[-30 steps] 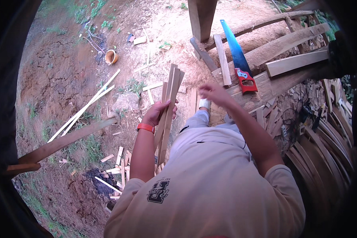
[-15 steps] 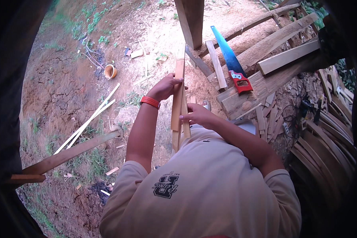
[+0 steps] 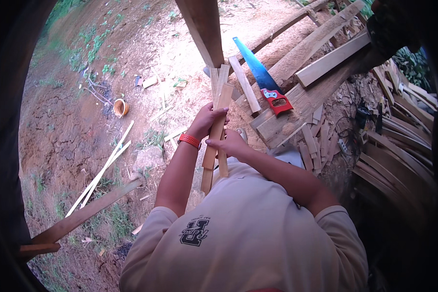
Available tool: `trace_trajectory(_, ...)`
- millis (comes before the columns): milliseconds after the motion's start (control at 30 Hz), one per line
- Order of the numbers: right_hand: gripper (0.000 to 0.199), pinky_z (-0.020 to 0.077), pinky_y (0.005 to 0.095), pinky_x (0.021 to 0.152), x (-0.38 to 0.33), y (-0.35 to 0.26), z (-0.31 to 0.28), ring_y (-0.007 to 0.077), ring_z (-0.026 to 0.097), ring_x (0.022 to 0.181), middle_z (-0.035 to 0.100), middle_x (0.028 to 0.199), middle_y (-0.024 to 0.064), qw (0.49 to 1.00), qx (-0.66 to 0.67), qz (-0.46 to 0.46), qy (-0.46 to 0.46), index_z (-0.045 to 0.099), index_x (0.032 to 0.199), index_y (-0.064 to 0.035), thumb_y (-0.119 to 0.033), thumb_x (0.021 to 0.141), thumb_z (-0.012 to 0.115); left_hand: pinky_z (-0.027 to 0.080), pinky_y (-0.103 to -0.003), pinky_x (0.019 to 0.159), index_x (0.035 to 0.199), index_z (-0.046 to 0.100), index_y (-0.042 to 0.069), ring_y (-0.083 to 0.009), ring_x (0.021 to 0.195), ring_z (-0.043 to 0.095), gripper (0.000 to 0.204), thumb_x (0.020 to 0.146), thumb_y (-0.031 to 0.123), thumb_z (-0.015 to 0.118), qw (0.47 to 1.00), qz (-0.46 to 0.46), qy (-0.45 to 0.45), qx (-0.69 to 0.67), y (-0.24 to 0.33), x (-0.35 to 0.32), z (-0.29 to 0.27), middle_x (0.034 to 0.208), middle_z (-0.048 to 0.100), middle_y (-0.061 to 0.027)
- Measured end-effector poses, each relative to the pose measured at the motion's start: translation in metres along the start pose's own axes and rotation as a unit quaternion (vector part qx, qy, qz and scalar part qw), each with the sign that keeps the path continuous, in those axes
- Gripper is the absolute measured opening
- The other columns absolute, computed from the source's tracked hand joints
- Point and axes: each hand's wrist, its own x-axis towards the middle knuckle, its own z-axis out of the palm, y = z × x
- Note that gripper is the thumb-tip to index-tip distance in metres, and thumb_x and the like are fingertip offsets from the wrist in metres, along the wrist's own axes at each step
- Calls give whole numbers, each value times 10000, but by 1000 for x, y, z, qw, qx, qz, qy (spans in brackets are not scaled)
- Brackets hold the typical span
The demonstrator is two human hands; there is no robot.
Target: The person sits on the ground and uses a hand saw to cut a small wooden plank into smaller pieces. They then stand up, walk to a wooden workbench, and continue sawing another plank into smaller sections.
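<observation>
Several narrow wooden slats [image 3: 220, 124] are held together in front of my body, fanned a little apart at their ends. My left hand [image 3: 208, 120], below an orange-red watch strap, is closed round their middle with its thumb on the upper face. Just below it, my right hand [image 3: 228, 144] is closed on the same slats, thumb laid across the top one. The fingers underneath are partly hidden. To the right, a handsaw [image 3: 259, 72] with a blue blade and red handle lies on the timber bench.
A wooden post [image 3: 202, 31] rises beyond the slats. Thick planks [image 3: 332, 59] lie at the far right, with offcuts [image 3: 317, 146] and stacked curved boards [image 3: 399, 155] below. On the left are a bucket [image 3: 120, 108], thin strips [image 3: 100, 170] and a slanting beam [image 3: 87, 212].
The slats now tilt with their far ends to the right and are spread more apart. My right hand has moved closer to the left, its thumb now over the top slat. The view has shifted.
</observation>
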Motion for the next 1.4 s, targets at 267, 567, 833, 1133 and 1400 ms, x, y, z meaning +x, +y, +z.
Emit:
trace_trajectory(267,415,595,324,691,34,49,-13,205,718,855,685,1049,126,989,-35,-34,137,563,1227,24,-202,908,702,571,-318,678,1106,621,11,-137,765,678,299,1060,302,573,999,-31,-5,-11,-26,41,9,945,686,-73)
trace_trajectory(567,336,584,339,623,-3,18,-64,189,692,724,647,910,110,938,164,-48,302,494,1170,-4,6,859,620,615,-362,614,1122,513,-14,-213,665,665,281,1087,262,478,994,26,45,94,8,123,21,871,587,-120)
trace_trajectory(833,323,576,318,639,-86,75,-132,166,649,674,606,847,85,888,210,-80,402,485,1146,-4,33,843,590,589,-412,636,1153,538,-6,-291,800,715,358,1004,300,650,927,128,110,334,52,219,59,939,680,-184)
trace_trajectory(1133,327,551,326,622,-155,147,-132,176,617,641,574,840,89,789,362,-68,491,474,1123,-20,50,824,588,486,-517,937,1232,562,20,-437,1109,624,350,983,251,647,836,184,249,453,53,285,67,1095,691,-279)
trace_trajectory(1400,380,529,302,614,-166,163,-124,158,632,702,590,857,61,816,330,-73,469,539,1188,-7,48,819,609,432,-510,1043,1168,580,-37,-414,1226,539,289,966,169,592,779,184,349,487,35,311,39,1261,573,-255)
